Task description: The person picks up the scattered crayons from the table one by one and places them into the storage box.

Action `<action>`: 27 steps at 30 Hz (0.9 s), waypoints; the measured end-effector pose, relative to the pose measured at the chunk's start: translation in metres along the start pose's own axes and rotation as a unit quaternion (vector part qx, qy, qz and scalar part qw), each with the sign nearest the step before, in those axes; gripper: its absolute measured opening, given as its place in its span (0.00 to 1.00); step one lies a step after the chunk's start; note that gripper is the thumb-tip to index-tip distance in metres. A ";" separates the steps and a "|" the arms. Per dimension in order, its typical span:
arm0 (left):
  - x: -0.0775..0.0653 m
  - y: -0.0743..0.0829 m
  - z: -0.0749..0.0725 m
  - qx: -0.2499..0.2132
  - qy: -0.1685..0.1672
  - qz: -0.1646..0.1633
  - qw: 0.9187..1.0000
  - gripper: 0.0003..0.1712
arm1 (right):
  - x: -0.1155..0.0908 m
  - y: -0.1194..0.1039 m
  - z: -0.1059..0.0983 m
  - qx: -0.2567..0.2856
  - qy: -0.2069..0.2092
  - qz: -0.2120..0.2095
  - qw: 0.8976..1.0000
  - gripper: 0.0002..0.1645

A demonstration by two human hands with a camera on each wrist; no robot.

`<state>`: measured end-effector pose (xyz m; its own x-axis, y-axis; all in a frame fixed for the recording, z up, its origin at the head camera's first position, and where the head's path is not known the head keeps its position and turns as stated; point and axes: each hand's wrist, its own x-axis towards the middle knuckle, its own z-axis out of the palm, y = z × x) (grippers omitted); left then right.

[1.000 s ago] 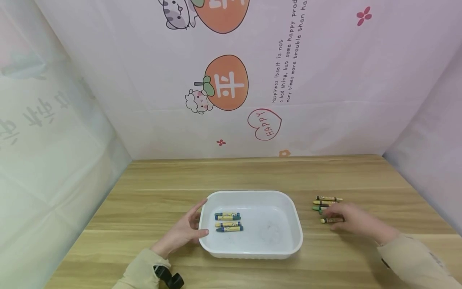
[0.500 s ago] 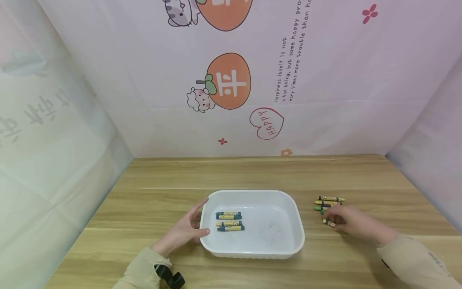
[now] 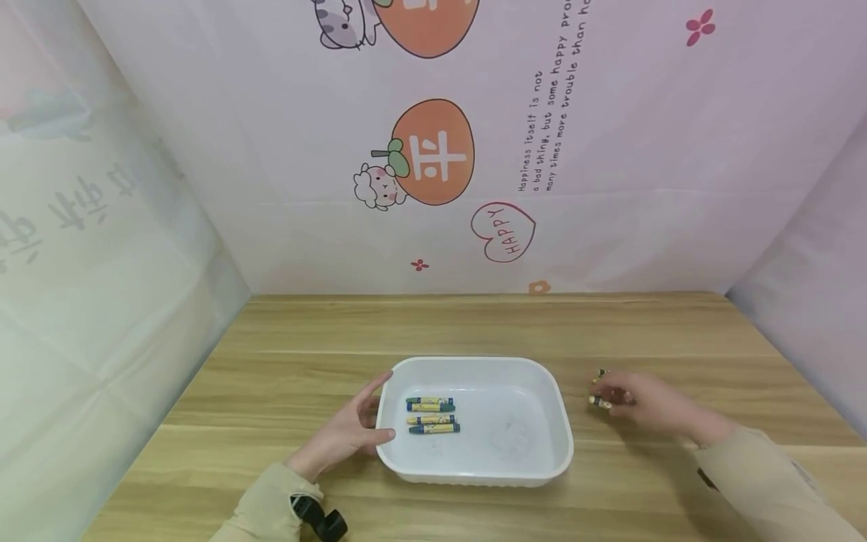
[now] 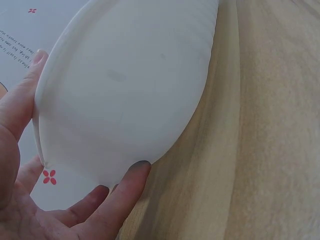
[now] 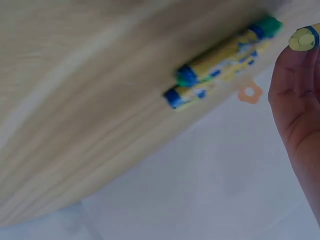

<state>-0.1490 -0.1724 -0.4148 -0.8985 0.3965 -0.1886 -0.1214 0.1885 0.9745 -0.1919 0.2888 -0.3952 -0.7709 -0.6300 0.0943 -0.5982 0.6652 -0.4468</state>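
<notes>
A white tray [image 3: 474, 476] stands on the table. Several crayons [image 3: 433, 429] lie side by side at its left, green, yellow and blue among them. My left hand [image 3: 345, 435] grips the tray's left end, thumb at the rim; in the left wrist view, fingertips [image 4: 137, 172] press its outer wall. To the right of the tray, my right hand [image 3: 640, 403] holds a pale yellow crayon [image 3: 599, 403], whose tip [image 5: 302, 40] shows in the right wrist view. Beyond that hand lie more crayons [image 3: 601, 374], mostly hidden by it; a green crayon [image 5: 225, 52] shows beside a yellow one.
The wood-grain table [image 3: 325, 324] ends at a back wall covered with a printed cloth [image 3: 305, 226]. Pale cloth walls [image 3: 135, 301] flank it on both sides. A black device [image 3: 318, 518] is strapped to the left wrist.
My right hand has moved slightly away from me with the pale yellow crayon, now covering most of the other crayons there. The left hand and the tray have stayed in place.
</notes>
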 end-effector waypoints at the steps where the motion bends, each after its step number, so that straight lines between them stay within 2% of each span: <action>1: 0.000 0.000 0.000 0.000 -0.001 0.000 1.000 0.53 | 0.003 -0.004 -0.002 -0.006 0.007 -0.004 1.000 0.16; 8: 0.000 0.001 0.000 0.003 -0.004 0.003 1.000 0.53 | 0.027 -0.040 -0.022 -0.003 0.015 -0.009 1.000 0.16; 12: 0.000 0.000 0.000 0.003 -0.003 0.004 1.000 0.53 | 0.044 -0.061 -0.026 0.003 0.012 -0.018 1.000 0.16; 20: 0.001 -0.001 0.000 0.005 0.003 0.004 1.000 0.53 | 0.090 -0.099 -0.017 -0.007 -0.005 -0.048 0.999 0.17; 24: 0.001 -0.002 -0.001 0.005 -0.001 0.010 1.000 0.53 | 0.113 -0.119 -0.010 -0.015 -0.033 -0.065 0.997 0.17; 27: 0.000 -0.002 -0.002 0.005 -0.005 0.013 1.000 0.53 | 0.128 -0.131 -0.003 -0.007 -0.062 -0.060 0.996 0.16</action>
<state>-0.1496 -0.1743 -0.4162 -0.8971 0.4102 -0.1641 -0.0938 0.1860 0.9781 -0.2126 0.1220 -0.3216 -0.6616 -0.7490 0.0345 -0.6875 0.5876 -0.4266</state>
